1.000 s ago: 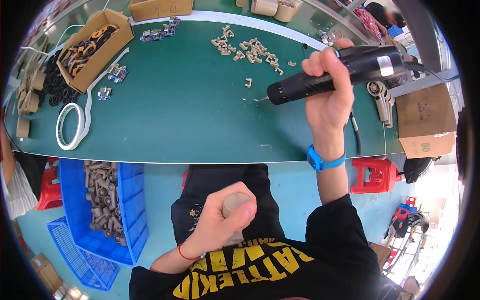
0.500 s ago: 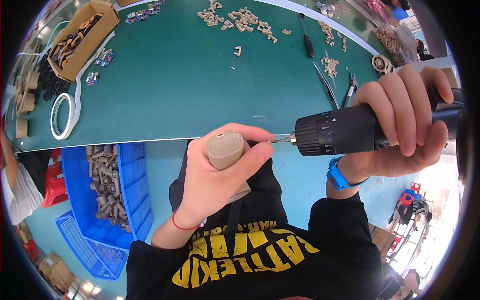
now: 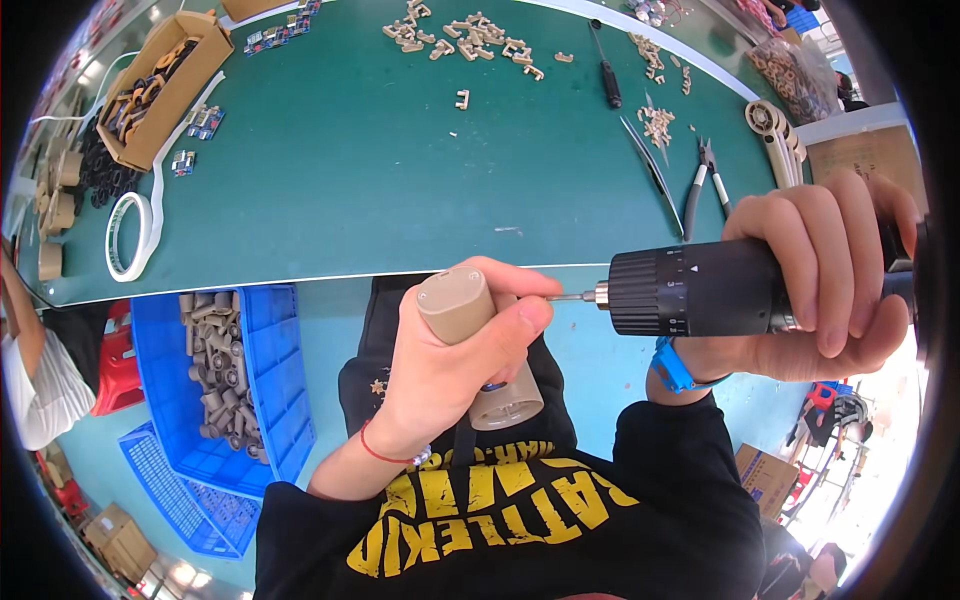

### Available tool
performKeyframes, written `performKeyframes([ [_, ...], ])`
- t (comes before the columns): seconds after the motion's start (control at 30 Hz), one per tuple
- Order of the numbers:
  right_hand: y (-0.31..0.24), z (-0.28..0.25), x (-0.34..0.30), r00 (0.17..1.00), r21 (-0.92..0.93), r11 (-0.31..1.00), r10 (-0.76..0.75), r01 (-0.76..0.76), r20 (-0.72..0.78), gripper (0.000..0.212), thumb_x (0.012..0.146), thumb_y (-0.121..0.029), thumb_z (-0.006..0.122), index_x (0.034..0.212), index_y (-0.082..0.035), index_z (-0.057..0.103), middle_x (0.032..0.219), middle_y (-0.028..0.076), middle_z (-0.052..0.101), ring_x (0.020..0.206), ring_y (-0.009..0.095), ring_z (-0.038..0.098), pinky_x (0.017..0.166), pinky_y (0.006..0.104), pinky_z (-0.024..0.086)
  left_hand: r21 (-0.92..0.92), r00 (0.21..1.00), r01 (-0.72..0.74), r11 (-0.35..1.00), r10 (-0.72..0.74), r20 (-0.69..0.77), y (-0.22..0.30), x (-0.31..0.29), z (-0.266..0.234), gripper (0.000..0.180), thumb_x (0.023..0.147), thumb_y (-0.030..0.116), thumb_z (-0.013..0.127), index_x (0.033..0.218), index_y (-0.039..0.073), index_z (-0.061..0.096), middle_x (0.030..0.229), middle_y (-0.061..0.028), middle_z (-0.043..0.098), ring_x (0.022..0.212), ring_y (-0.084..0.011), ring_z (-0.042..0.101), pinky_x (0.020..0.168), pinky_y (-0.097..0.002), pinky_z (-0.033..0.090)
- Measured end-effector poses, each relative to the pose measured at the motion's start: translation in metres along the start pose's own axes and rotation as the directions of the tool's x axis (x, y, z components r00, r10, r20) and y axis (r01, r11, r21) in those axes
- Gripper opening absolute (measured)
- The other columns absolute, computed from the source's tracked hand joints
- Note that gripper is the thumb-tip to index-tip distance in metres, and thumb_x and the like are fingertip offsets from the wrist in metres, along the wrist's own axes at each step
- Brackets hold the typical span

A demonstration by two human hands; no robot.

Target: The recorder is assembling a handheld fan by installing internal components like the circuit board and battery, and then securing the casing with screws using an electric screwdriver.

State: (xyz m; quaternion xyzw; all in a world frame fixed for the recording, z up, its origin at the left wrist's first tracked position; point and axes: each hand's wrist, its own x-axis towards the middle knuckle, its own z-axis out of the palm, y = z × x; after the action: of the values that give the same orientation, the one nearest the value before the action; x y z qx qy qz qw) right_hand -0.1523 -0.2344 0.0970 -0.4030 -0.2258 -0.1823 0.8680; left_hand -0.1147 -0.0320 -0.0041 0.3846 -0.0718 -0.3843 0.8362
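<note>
My left hand [image 3: 428, 372] is closed around a beige plastic housing [image 3: 456, 306], its rounded flat end showing above the fist. A ring-shaped open end [image 3: 508, 403] of the same beige colour comes out below the fingers. Level with them, my right hand [image 3: 815, 275] grips a black cordless electric screwdriver [image 3: 690, 290] with a numbered collar, pointing left. Its thin metal bit [image 3: 577, 296] reaches the left thumb and forefinger, which pinch together at the tip. Whether a screw sits between them is hidden.
On the green table [image 3: 330, 210] lie beige clips [image 3: 485, 38], pliers [image 3: 706, 170], tweezers [image 3: 655, 180], a screwdriver [image 3: 607, 75], a tape roll [image 3: 128, 237] and a carton of parts [image 3: 165, 85]. A blue crate [image 3: 275, 370] of grey-beige parts stands below left.
The beige housing has tilted in my left hand, so its lower open end now shows. My right hand and the electric screwdriver have shifted slightly right and down, the bit still at the left fingertips.
</note>
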Motion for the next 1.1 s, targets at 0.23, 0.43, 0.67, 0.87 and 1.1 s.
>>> performKeyframes([
  [0.23,-0.004,0.003,-0.003,0.998,0.011,1.0,-0.021,0.022,-0.057,0.032,0.075,-0.004,0.07,0.1,-0.006,0.05,0.065,0.002,0.055,0.055,0.012,0.06,0.06,0.0238,0.05,0.016,0.997,-0.047,0.999,0.046,0.062,-0.007,-0.002,0.003,0.015,0.088,0.002,0.06,0.102,-0.004,0.062,0.073,-0.0014,0.059,0.055,-0.0032,0.047,0.048,-0.0204,0.038],
  [0.43,-0.006,0.007,-0.006,0.993,0.011,0.999,-0.047,0.048,-0.11,0.031,0.074,-0.003,0.071,0.098,-0.006,0.052,0.063,0.002,0.055,0.054,0.012,0.06,0.059,0.0236,0.052,-0.226,0.998,-0.006,0.974,0.02,0.059,-0.006,-0.003,0.005,0.018,0.088,0.001,0.058,0.105,-0.006,0.059,0.075,-0.0035,0.059,0.054,-0.0049,0.047,0.049,-0.0224,0.039],
  [0.67,-0.001,0.007,-0.009,0.989,0.003,0.993,-0.118,0.119,-0.085,0.031,0.074,-0.003,0.07,0.098,-0.006,0.051,0.063,0.002,0.055,0.053,0.012,0.06,0.058,0.0231,0.051,-0.199,0.996,-0.038,0.979,0.054,0.074,-0.01,-0.003,0.0,0.017,0.09,0.002,0.058,0.105,-0.006,0.059,0.074,-0.0035,0.058,0.054,-0.0056,0.047,0.049,-0.023,0.038],
  [0.87,0.005,0.011,-0.008,0.982,0.003,0.983,-0.183,0.183,-0.046,0.03,0.074,-0.004,0.07,0.098,-0.006,0.051,0.062,0.002,0.055,0.052,0.011,0.06,0.057,0.0226,0.051,-0.071,0.998,-0.041,0.997,0.044,0.049,-0.009,-0.005,0.006,0.019,0.093,0.014,0.055,0.106,0.001,0.053,0.061,0.0006,0.043,0.048,-0.008,0.038,0.049,-0.0283,0.035],
  [1.1,0.019,0.025,-0.01,0.938,0.003,0.941,-0.336,0.338,-0.088,0.03,0.073,-0.003,0.069,0.096,-0.005,0.051,0.061,0.001,0.055,0.05,0.011,0.059,0.055,0.0212,0.05,-0.177,0.999,-0.047,0.983,0.05,0.01,-0.012,-0.009,0.01,0.018,0.087,0.001,0.062,0.105,-0.001,0.061,0.068,0.002,0.056,0.054,-0.0041,0.046,0.05,-0.0213,0.037],
])
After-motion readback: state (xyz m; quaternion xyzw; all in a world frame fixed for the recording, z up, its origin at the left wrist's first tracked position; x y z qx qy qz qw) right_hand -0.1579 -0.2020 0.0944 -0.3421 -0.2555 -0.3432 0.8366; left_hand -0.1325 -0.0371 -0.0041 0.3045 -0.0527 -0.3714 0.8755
